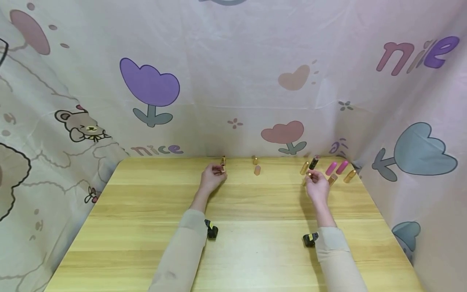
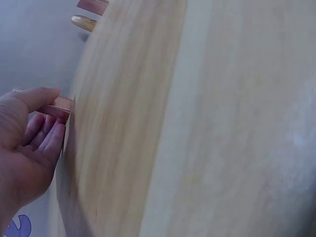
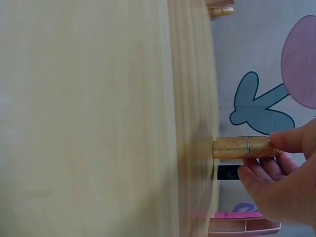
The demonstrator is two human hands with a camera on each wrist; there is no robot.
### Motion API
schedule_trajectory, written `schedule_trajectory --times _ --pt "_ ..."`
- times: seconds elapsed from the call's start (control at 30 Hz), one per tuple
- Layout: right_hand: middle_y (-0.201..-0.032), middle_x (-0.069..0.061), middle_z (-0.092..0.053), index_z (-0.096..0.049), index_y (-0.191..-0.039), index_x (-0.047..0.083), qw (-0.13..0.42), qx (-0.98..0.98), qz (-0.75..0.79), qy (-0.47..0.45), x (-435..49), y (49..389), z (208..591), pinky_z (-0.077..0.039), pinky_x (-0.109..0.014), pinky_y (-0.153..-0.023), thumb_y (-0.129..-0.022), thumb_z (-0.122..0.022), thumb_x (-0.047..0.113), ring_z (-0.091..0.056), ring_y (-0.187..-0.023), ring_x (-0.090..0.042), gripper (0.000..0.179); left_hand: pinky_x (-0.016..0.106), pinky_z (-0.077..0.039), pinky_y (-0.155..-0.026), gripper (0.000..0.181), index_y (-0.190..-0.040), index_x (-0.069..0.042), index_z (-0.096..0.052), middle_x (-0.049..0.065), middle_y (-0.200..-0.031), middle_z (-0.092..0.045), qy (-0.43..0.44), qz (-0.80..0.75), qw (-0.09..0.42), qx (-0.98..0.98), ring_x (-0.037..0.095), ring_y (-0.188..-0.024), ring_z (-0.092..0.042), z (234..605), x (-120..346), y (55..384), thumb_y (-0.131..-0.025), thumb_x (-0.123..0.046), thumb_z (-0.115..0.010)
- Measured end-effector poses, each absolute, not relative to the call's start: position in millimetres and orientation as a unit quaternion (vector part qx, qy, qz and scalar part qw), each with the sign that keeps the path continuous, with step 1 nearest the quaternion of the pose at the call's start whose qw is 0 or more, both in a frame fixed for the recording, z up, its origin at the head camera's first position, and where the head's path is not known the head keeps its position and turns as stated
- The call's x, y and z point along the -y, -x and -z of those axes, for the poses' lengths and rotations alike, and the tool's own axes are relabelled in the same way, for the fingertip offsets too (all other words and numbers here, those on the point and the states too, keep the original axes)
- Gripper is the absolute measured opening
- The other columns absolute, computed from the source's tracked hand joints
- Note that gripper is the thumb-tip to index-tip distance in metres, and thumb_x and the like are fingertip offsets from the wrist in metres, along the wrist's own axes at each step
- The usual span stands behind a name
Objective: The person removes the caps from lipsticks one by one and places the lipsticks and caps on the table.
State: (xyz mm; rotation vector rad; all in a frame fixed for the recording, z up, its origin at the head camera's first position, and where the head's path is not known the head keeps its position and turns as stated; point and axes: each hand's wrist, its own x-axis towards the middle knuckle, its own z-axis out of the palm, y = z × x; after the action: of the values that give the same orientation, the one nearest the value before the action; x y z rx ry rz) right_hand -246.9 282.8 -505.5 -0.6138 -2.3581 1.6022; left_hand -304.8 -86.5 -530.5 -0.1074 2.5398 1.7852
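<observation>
At the far edge of the table, my left hand (image 1: 213,179) pinches a rose-gold lipstick tube (image 2: 61,105) between thumb and fingers. The tube's lower end is right at the tabletop, and the hand covers part of it. Just behind it is a gold tube (image 1: 223,158). Farther right, my right hand (image 1: 317,187) grips the upper end of an upright gold lipstick tube (image 3: 234,148). A black lipstick tube (image 1: 314,162) and another gold tube (image 1: 304,167) stand right behind those fingers.
Two pink tubes (image 1: 342,167), a rose-gold tube (image 1: 332,179) and a gold tube (image 1: 350,176) stand right of the right hand. Between the hands are a gold tube (image 1: 255,160) and a rose-gold tube (image 1: 257,170). A printed curtain (image 1: 219,134) hangs behind the wooden table (image 1: 255,251).
</observation>
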Motion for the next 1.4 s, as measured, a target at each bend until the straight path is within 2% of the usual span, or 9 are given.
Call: schedule_trajectory --times 0.1,0.23,0.43,0.63,0.9,1.13,1.2,1.4 --pt "-0.144 -0.031 -0.061 -0.057 -0.145 -0.007 0.117 0.802 -0.549 0.206 -281.7 246.6 505.2 -0.041 -0.001 -0.081 -0.107 -0.055 0.003 -0.060 -0.133 -0.040 0.040 0.048 -0.057 -0.114 0.050 -0.139 0.007 -0.054 0.028 -0.136 -0.064 0.036 -0.585 0.017 -0.810 0.043 -0.131 -0.064 527.7 86.3 303.3 -0.096 -0.005 -0.075" --pt "-0.142 -0.032 -0.062 -0.057 -0.144 -0.008 0.118 0.799 -0.553 0.207 -279.2 245.6 504.3 -0.040 0.004 -0.074 -0.106 -0.056 0.002 -0.061 -0.129 -0.037 0.039 0.049 -0.055 -0.116 0.057 -0.143 0.007 -0.049 0.030 -0.141 -0.060 0.040 -0.598 0.012 -0.801 0.044 -0.134 -0.060 525.4 85.6 302.0 -0.095 -0.005 -0.077" --pt "-0.144 -0.029 -0.061 -0.056 -0.146 -0.006 0.110 0.787 -0.570 0.209 -275.1 243.7 504.0 -0.043 0.000 -0.078 -0.107 -0.056 0.003 -0.059 -0.128 -0.033 0.041 0.053 -0.046 -0.125 0.068 -0.152 0.006 -0.042 0.029 -0.153 -0.050 0.042 -0.604 -0.016 -0.795 0.045 -0.146 -0.050 521.1 82.7 296.8 -0.095 -0.008 -0.078" --pt "-0.145 -0.027 -0.061 -0.056 -0.147 -0.005 0.120 0.781 -0.577 0.206 -270.7 241.9 504.4 -0.044 0.000 -0.080 -0.107 -0.057 0.005 -0.058 -0.126 -0.028 0.041 0.056 -0.043 -0.127 0.077 -0.157 0.002 -0.039 0.029 -0.158 -0.045 0.041 -0.615 -0.062 -0.785 0.049 -0.147 -0.047 509.3 76.2 290.3 -0.093 -0.008 -0.080" --pt "-0.139 -0.025 -0.063 -0.058 -0.143 -0.005 0.144 0.773 -0.587 0.193 -259.6 242.5 506.3 -0.047 0.001 -0.078 -0.107 -0.059 0.007 -0.057 -0.107 -0.011 0.038 0.057 -0.045 -0.125 0.085 -0.162 -0.005 -0.036 0.021 -0.162 -0.043 0.034 -0.613 -0.102 -0.783 0.051 -0.146 -0.046 493.7 62.3 281.8 -0.091 -0.011 -0.082" --pt "-0.135 -0.027 -0.067 -0.061 -0.139 -0.004 0.163 0.774 -0.584 0.185 -246.4 241.0 507.1 -0.049 -0.001 -0.077 -0.107 -0.062 0.009 -0.057 -0.091 0.005 0.034 0.061 -0.053 -0.114 0.082 -0.159 0.003 -0.038 0.025 -0.158 -0.044 -0.029 -0.612 -0.145 -0.777 0.053 -0.139 -0.051 485.6 45.5 278.7 -0.090 -0.005 -0.081" --pt "-0.136 -0.027 -0.067 -0.061 -0.139 -0.004 0.161 0.770 -0.591 0.180 -243.7 240.5 506.5 -0.050 -0.001 -0.078 -0.107 -0.062 0.009 -0.057 -0.090 0.006 0.035 0.059 -0.052 -0.117 0.080 -0.157 0.006 -0.039 0.027 -0.156 -0.046 -0.051 -0.602 -0.160 -0.781 0.051 -0.139 -0.052 484.6 40.5 278.2 -0.090 -0.003 -0.082" --pt "-0.136 -0.029 -0.066 -0.060 -0.138 -0.006 0.149 0.755 -0.619 0.155 -233.2 239.0 501.8 -0.054 -0.003 -0.082 -0.107 -0.064 0.009 -0.061 -0.089 0.010 0.035 0.052 -0.045 -0.125 0.079 -0.154 0.006 -0.043 0.026 -0.155 -0.048 -0.093 -0.571 -0.181 -0.795 0.045 -0.143 -0.050 484.9 26.4 276.6 -0.088 -0.002 -0.084"
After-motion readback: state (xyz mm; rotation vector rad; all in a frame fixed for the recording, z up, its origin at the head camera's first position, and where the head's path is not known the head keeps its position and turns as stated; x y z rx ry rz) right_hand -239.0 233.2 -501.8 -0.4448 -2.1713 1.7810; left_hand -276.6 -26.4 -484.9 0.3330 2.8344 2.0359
